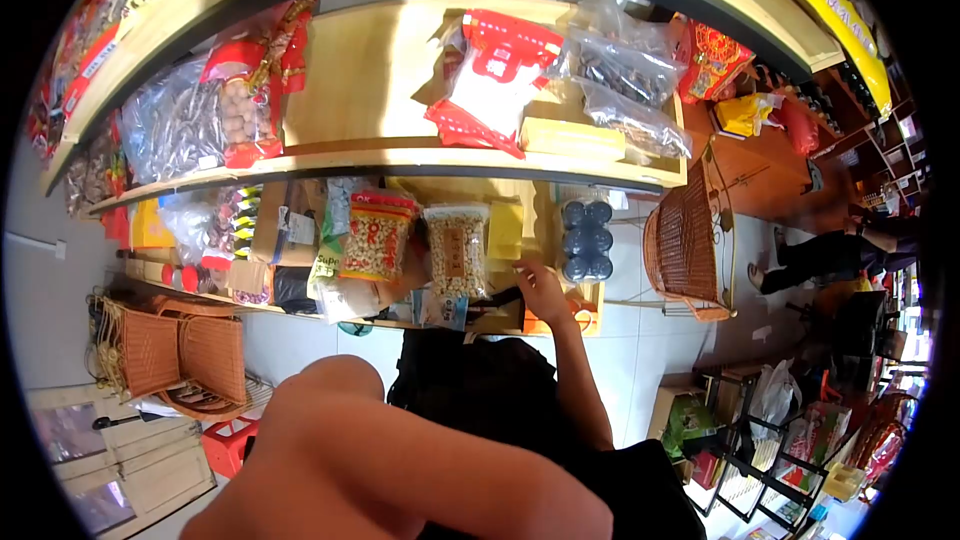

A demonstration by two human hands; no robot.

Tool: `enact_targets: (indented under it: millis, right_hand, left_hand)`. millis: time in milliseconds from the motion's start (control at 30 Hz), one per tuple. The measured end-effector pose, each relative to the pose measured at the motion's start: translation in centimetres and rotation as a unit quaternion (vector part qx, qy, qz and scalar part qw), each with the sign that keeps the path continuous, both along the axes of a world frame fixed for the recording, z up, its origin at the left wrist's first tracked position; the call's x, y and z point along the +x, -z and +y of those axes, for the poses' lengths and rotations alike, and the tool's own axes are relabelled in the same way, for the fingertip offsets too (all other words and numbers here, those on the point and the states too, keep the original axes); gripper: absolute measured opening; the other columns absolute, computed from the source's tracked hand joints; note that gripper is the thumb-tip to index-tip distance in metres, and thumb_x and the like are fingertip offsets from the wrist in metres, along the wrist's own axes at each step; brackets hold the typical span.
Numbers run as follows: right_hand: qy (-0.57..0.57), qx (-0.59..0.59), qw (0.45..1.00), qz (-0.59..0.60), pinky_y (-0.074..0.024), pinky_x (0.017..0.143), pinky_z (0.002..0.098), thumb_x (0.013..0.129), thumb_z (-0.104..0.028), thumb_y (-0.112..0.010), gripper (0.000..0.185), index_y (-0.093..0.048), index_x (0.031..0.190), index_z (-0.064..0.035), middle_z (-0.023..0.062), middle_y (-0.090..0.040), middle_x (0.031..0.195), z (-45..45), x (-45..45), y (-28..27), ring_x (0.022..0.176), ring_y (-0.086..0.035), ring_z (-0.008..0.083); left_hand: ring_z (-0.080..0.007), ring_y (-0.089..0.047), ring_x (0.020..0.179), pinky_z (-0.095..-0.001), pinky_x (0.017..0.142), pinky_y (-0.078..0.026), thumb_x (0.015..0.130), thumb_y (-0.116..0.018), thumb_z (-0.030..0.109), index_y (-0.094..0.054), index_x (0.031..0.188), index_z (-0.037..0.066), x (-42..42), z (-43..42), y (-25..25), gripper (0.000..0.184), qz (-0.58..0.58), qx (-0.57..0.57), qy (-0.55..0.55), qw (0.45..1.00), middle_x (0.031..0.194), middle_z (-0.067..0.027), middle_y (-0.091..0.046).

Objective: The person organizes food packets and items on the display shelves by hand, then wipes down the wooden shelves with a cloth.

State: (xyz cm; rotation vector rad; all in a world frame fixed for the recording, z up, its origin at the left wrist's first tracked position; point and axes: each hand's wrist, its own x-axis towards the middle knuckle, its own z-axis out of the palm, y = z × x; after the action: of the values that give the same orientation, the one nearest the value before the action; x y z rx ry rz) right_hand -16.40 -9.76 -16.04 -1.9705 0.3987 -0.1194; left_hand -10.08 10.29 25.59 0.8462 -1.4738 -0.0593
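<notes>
My right hand (pixel 543 290) is over the front part of the lower shelf, its fingers loosely bent and apart, with nothing visible between them. Left of it stands a clear bag of pale nuts or seeds (pixel 458 250), and beyond that a similar bag with red print (pixel 378 237). A yellow block-like item (pixel 506 231) lies just behind the fingers. Dark round-topped containers (pixel 587 240) are grouped to the right. A bare bent arm (pixel 400 450) fills the foreground, very close to the camera; my left hand is not in view.
The upper shelf (pixel 370 158) holds a red and white bag (pixel 495 75), clear bags of dark goods (pixel 625 65) and bagged round nuts (pixel 245 115). Wicker chairs (pixel 690 240) stand right and lower left. Another person's legs (pixel 815 258) are at the far right. Black racks with goods are lower right.
</notes>
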Motion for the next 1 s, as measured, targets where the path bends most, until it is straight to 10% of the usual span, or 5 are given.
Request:
enact_targets:
  millis: [300,500,867,1000]
  right_hand:
    - [0.095,0.018,0.993,-0.071,-0.0491,0.068,0.0301,0.089,-0.003,-0.057,0.021,-0.061,0.109,-0.0024,0.0082,-0.064,0.086,-2.7,-0.1,-0.8,0.076,-0.061,0.0171]
    - [0.229,0.095,0.949,-0.194,-0.0459,0.069,0.0234,0.088,0.006,-0.049,0.032,-0.052,0.119,-0.0026,0.0040,-0.056,0.101,-6.7,1.2,-7.8,0.079,-0.054,0.0100]
    - [0.324,-0.151,0.900,-0.249,-0.0512,0.083,0.0367,0.082,0.002,-0.060,0.061,-0.035,0.138,-0.0014,0.0236,-0.040,0.130,-10.4,6.5,-13.1,0.095,-0.059,0.0287]
    - [0.339,-0.033,0.910,-0.235,-0.0515,0.081,0.0347,0.083,0.000,-0.063,0.063,-0.033,0.138,-0.0005,0.0193,-0.050,0.124,-10.4,7.3,-13.7,0.097,-0.060,0.0255]
  left_hand:
    - [-0.0200,-0.065,0.084,-0.0326,0.077,-0.051,0.085,-0.061,0.006,-0.062,0.108,-0.002,3.4,-2.6,1.4,0.025,-0.029,0.125,-0.098,0.987,0.096,-0.0138,-0.066]
    - [-0.0255,-0.064,0.094,-0.0330,0.085,-0.050,0.086,-0.062,0.006,-0.060,0.114,0.001,9.7,-9.0,12.2,0.028,0.021,0.292,-0.287,0.912,0.100,-0.0147,-0.065]
    - [-0.0278,-0.041,0.124,-0.0451,0.106,-0.026,0.072,-0.074,0.014,-0.061,0.121,0.005,14.6,-13.3,19.4,0.051,-0.293,0.380,-0.426,0.767,0.127,-0.0112,-0.051]
    - [-0.0285,-0.039,0.126,-0.0480,0.109,-0.023,0.070,-0.078,0.022,-0.065,0.117,0.004,15.2,-14.1,20.4,0.051,-0.328,0.363,-0.448,0.748,0.129,-0.0122,-0.049]
